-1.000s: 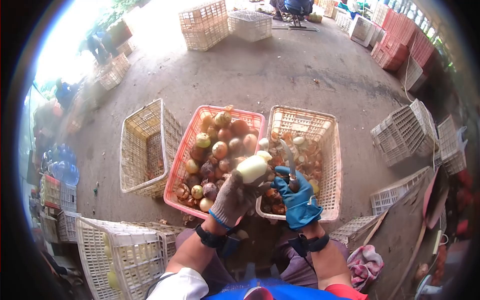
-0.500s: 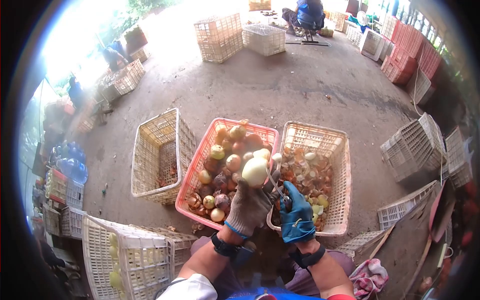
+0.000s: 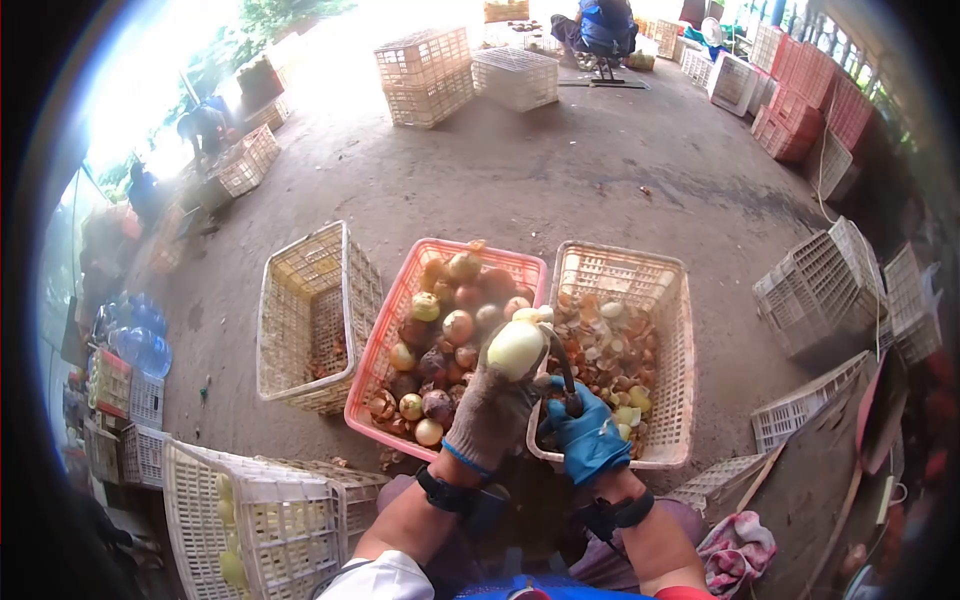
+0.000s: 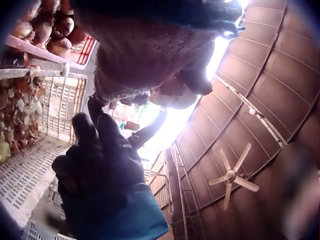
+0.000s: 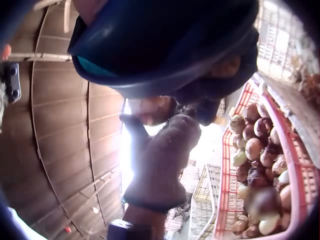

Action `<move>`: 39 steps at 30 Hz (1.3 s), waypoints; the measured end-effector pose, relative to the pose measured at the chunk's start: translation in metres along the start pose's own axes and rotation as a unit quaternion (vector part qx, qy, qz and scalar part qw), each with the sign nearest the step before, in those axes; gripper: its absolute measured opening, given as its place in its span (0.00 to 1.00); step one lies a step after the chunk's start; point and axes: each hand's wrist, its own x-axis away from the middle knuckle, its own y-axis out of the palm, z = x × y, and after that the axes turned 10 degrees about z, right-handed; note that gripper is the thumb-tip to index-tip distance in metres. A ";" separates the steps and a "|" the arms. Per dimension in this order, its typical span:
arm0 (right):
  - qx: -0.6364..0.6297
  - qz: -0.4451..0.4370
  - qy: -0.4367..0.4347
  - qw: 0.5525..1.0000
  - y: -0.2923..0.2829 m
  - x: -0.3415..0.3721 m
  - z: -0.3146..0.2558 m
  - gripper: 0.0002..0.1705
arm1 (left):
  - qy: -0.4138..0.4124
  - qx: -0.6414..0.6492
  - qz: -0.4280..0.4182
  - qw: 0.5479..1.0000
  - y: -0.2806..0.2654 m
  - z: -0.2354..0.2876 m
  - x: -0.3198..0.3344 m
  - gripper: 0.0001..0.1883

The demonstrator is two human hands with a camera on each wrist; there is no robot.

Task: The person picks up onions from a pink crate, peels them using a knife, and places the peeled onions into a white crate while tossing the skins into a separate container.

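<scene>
Onion (image 3: 517, 350): one, peeled, pale; raised at the right rim of the red crate (image 3: 400, 441), at 12 o'clock of the left grip (image 3: 490, 412).
Left grip: grey knit glove, blue cuff edging; fingers curled round the onion.
Right grip (image 3: 590, 432): blue glove, between 4 and 5 o'clock of the onion; gripping the knife (image 3: 567, 372).
Knife: dark, curved; blade just beside the onion at 3 o'clock; contact cannot be told.

Surroundings, clock hours taken from the onion, head view:
Red crate: 9 o'clock; contents, unpeeled onions (image 3: 457, 326), brown and purple.
Peel crate (image 3: 676, 390): white, 3 o'clock; contents, peelings (image 3: 625, 345).
Side crate (image 3: 362, 300): white, between 9 and 10 o'clock; scraps inside.
Near crate (image 3: 285, 530): white, 8 o'clock; pale onions (image 3: 231, 568) behind its mesh.
Cloth (image 3: 738, 548): pink and white, between 4 and 5 o'clock.
Bottles (image 3: 145, 348): blue, 9 o'clock, well apart.
Stacked crates (image 3: 424, 78): 11 o'clock, well apart.
Person (image 3: 603, 25): seated, half past 12, well apart.

Left wrist view:
Fan (image 4: 230, 176): five-bladed, 4 o'clock of centre, beneath brown roof (image 4: 300, 100).
</scene>
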 end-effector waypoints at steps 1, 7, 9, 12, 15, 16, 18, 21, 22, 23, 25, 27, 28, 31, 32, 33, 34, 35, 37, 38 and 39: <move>-0.064 -0.043 0.057 0.995 -0.006 -0.002 0.001 0.19 | -0.015 0.005 0.002 1.000 -0.004 -0.001 -0.001 0.44; -0.088 -0.085 0.141 0.982 -0.026 -0.010 -0.001 0.21 | -0.073 0.035 0.006 0.997 -0.029 -0.003 -0.002 0.43; -0.114 -0.050 0.104 0.987 -0.026 -0.009 -0.009 0.22 | -0.059 -0.006 0.008 0.998 -0.025 -0.001 0.001 0.43; -0.170 0.003 0.045 0.984 -0.023 -0.006 -0.026 0.25 | -0.081 -0.042 0.016 0.996 -0.028 -0.004 0.003 0.41; -0.198 0.026 0.014 0.980 -0.021 -0.012 -0.015 0.25 | -0.062 -0.163 -0.047 0.984 -0.019 -0.005 0.009 0.38; -0.205 0.040 -0.010 0.978 -0.019 -0.011 -0.017 0.22 | -0.059 -0.205 -0.070 0.974 -0.020 -0.006 0.009 0.38; -0.161 0.065 -0.060 0.983 -0.020 -0.012 -0.016 0.20 | -0.129 -0.060 -0.079 0.987 -0.012 -0.009 0.012 0.38; -0.124 0.086 -0.099 0.984 -0.023 -0.010 -0.016 0.15 | -0.128 -0.144 -0.099 0.976 -0.019 -0.006 0.009 0.41; -0.113 0.099 -0.107 0.983 -0.023 -0.009 -0.016 0.14 | -0.134 -0.147 -0.098 0.975 -0.019 -0.005 0.008 0.42; -0.102 0.111 -0.114 0.982 -0.023 -0.008 -0.015 0.14 | -0.150 -0.111 -0.085 0.979 -0.017 -0.005 0.009 0.42; -0.018 0.130 -0.185 0.974 -0.027 -0.006 -0.019 0.13 | -0.161 -0.096 -0.061 0.980 -0.014 -0.002 0.009 0.43; 0.050 0.140 -0.261 0.954 -0.029 -0.008 -0.020 0.13 | -0.145 -0.137 -0.042 0.979 -0.012 0.000 0.008 0.43; 0.073 0.142 -0.300 0.941 -0.028 -0.010 -0.017 0.12 | -0.126 -0.122 -0.037 0.984 -0.011 -0.006 0.009 0.41; 0.098 0.129 -0.322 0.933 -0.020 -0.008 -0.011 0.11 | -0.098 -0.304 0.002 0.948 -0.005 -0.007 0.010 0.38; 0.090 0.125 -0.311 0.938 -0.018 -0.006 -0.011 0.11 | -0.100 -0.293 0.029 0.950 -0.009 -0.014 0.009 0.36; 0.083 0.122 -0.299 0.943 -0.017 -0.004 -0.012 0.11 | -0.102 -0.289 0.024 0.952 -0.014 -0.017 0.008 0.38; 0.068 0.113 -0.231 0.964 -0.019 -0.002 -0.021 0.11 | -0.105 -0.285 0.018 0.953 -0.017 -0.018 0.006 0.40; 0.063 0.135 -0.196 0.969 -0.020 -0.003 -0.022 0.11 | -0.107 -0.280 0.010 0.954 -0.019 -0.019 0.004 0.42; 0.054 0.180 -0.128 0.974 -0.024 -0.007 -0.025 0.10 | -0.107 -0.235 0.012 0.966 -0.013 -0.012 0.006 0.45; 0.043 0.211 -0.200 0.956 -0.027 -0.012 -0.024 0.10 | -0.112 -0.191 0.014 0.975 -0.010 -0.008 0.008 0.46; 0.047 0.222 -0.181 0.957 -0.032 -0.016 -0.023 0.10 | -0.117 -0.149 0.018 0.982 -0.009 -0.004 0.009 0.47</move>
